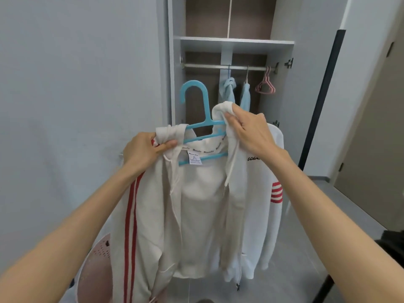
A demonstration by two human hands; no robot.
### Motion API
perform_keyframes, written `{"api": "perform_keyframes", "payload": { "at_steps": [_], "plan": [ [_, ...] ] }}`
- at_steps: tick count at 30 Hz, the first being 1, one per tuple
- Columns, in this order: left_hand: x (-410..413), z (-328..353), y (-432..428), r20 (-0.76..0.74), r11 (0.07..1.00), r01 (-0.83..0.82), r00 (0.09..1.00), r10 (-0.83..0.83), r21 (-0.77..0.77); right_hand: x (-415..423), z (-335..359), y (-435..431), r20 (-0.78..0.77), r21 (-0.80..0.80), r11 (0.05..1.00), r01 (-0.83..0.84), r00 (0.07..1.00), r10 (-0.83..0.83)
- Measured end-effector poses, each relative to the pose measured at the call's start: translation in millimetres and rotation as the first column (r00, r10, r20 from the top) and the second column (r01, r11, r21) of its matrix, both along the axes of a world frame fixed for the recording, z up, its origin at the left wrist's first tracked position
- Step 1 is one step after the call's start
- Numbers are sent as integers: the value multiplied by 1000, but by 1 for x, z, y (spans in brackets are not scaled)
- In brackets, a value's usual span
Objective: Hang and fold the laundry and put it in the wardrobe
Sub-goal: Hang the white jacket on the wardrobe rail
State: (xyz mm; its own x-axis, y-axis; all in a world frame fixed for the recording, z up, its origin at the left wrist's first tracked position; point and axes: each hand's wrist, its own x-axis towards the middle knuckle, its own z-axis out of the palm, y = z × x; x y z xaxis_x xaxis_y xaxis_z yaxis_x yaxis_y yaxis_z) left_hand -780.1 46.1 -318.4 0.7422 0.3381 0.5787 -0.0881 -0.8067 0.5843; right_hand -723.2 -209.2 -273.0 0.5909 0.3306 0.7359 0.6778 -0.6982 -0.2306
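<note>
left hand: pinches hoodie collar
right hand: grips hood
hanger hook: upright between 2 grips
rail: above, right hand nearer

"XL" is printed on the neck label of the cream hoodie; the smaller lines are unreadable. Black chest script, partly covered, shows only "…can".

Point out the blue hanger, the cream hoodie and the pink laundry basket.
blue hanger (207, 106): head view, on the straight shank below its hook.
cream hoodie (196, 204): head view, on the inside of its back panel, below the neck label.
pink laundry basket (98, 254): head view, on its perforated wall, lower left.
</note>
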Motion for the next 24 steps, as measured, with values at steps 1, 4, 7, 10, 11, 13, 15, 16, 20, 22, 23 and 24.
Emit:
{"api": "perform_keyframes", "payload": {
  "at_steps": [1,4,7,10,11,13,15,16,20,22,23,24],
  "plan": [
    [8,-1,-6,14,1000,26,1000,-26,4,7,-5,-7,-7,21,1000,19,1000,-19],
    [39,-7,-23,69,992,124,990,-123,-18,33,-23,-23,-31,63,995,75,997,-73],
    [78,-17,-36,94,984,179,980,-178,-11,61,-42,-35,-50,101,983,154,988,-149],
    [127,-27,-51,125,983,182,975,-184,21,95,-55,-47,-85,153,958,244,969,-233],
    [142,-28,-57,135,981,190,972,-192,31,104,-57,-51,-93,162,948,273,961,-261],
    [167,-26,-70,153,976,213,964,-218,46,119,-56,-61,-97,176,927,332,943,-319],
    [188,-19,-84,169,970,240,955,-245,47,128,-50,-73,-109,205,902,381,924,-365],
    [196,-15,-93,177,963,267,947,-270,39,132,-44,-79,-113,219,891,399,917,-383],
    [217,10,-134,230,926,378,899,-373,21,128,-18,-113,-63,267,839,474,878,-475],
    [220,24,-157,287,904,426,864,-413,17,115,-2,-132,-21,307,811,499,855,-518],
    [220,32,-168,320,893,450,844,-431,16,107,7,-140,14,315,794,520,834,-552],
    [217,41,-179,356,880,475,820,-449,16,97,17,-148,55,319,775,546,805,-590]
  ]
}}
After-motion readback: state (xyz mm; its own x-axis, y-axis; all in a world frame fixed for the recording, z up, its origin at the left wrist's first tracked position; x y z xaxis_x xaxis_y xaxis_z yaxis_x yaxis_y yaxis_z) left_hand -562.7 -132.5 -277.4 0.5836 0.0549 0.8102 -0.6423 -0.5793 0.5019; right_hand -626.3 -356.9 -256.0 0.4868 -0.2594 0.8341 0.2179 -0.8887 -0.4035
